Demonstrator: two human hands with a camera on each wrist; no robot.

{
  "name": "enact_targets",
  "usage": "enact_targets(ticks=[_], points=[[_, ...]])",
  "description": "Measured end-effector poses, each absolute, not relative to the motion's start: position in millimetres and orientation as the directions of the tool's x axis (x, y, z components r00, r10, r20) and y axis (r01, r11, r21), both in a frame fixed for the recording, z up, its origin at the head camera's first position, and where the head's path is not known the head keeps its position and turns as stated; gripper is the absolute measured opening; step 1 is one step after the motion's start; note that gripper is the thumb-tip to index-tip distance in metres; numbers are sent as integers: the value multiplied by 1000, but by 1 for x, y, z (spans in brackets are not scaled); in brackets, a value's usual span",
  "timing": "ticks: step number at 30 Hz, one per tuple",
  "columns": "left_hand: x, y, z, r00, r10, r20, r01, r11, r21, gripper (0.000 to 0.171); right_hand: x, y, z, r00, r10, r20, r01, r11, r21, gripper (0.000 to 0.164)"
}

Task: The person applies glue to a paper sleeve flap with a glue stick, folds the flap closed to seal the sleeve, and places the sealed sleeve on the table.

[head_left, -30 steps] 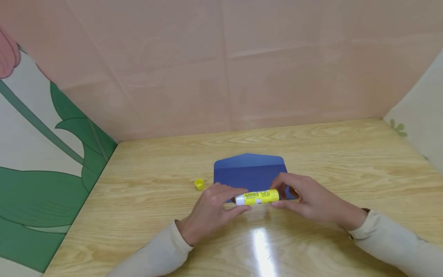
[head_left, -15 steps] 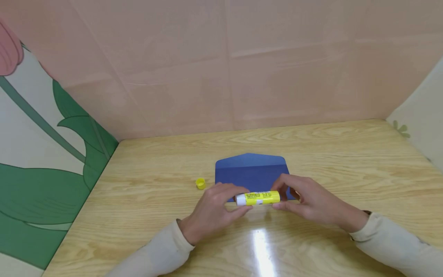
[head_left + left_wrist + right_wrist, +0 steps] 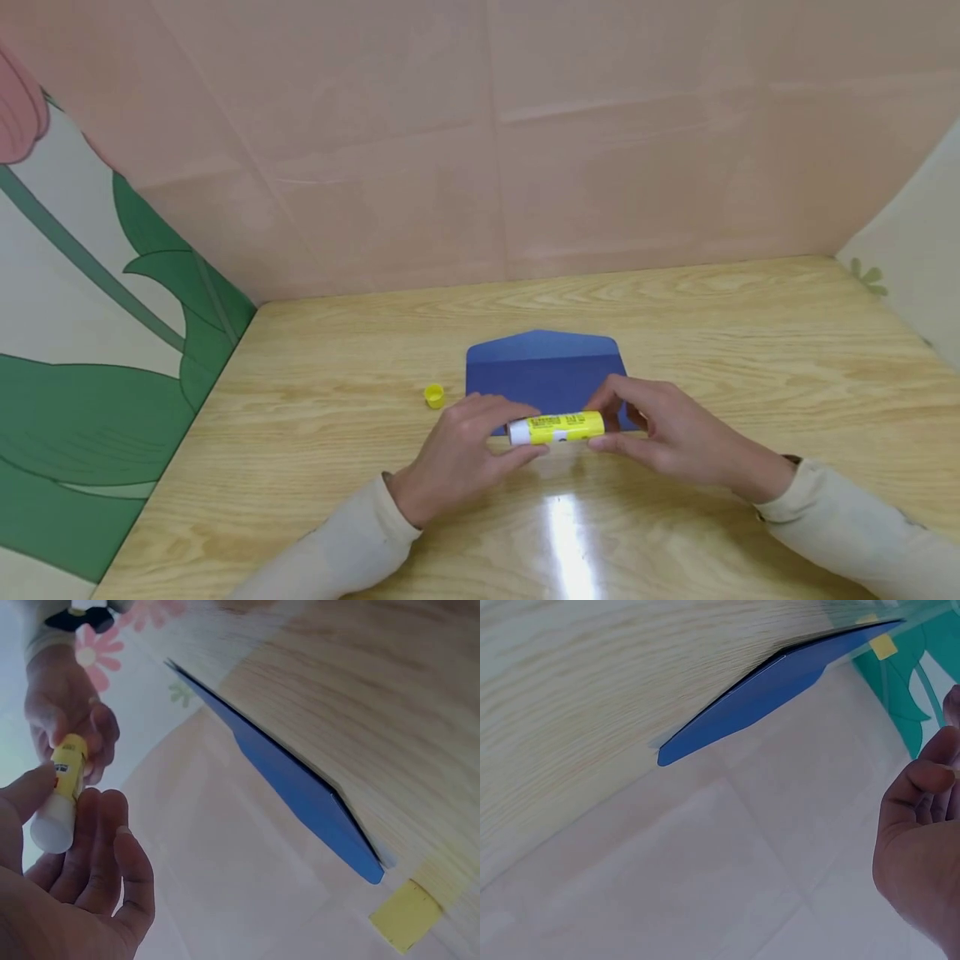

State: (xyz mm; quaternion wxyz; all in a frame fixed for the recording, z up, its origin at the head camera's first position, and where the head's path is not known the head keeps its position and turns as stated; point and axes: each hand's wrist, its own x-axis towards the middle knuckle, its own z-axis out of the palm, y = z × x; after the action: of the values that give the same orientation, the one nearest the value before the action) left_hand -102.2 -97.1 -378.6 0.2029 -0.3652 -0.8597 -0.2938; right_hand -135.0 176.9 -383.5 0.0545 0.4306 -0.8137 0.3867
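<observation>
Both hands hold a yellow and white glue stick (image 3: 566,427) level above the table. My left hand (image 3: 461,450) pinches its white end between thumb and fingers. At the yellow end, my right hand (image 3: 678,429) grips with thumb and fingertips. The left wrist view shows the glue stick (image 3: 66,784) running from one hand to the other. Behind it lies a dark blue envelope (image 3: 532,383), its lighter flap unfolded away from me; the hands hide part of its near edge. A small yellow cap (image 3: 434,396) stands on the table left of the envelope, hollow side visible.
The wood-grain table (image 3: 337,358) reaches back to a pink cloth wall (image 3: 375,167). A panel with green leaves (image 3: 82,425) borders the left side, and a pale panel (image 3: 915,233) the right. Light glares off the tabletop in front of the hands.
Hands and glue stick stay in nearly the same place, both grips kept. The head view has shifted slightly. Envelope and cap lie where they were.
</observation>
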Motion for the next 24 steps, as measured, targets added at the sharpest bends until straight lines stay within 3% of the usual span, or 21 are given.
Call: enact_targets(ticks=[9, 16, 24], points=[[-105, -99, -383, -577, 531, 621, 803, 507, 313, 28, -133, 177, -383, -647, -654, 393, -711, 331, -620, 30], [-107, -99, -383, -557, 538, 632, 817, 494, 298, 28, -134, 177, -383, -619, -666, 417, -742, 321, -588, 28], [-106, -99, -382, -552, 538, 637, 817, 500, 287, 27, -133, 177, -382, -635, -672, 381, -738, 381, -557, 25]])
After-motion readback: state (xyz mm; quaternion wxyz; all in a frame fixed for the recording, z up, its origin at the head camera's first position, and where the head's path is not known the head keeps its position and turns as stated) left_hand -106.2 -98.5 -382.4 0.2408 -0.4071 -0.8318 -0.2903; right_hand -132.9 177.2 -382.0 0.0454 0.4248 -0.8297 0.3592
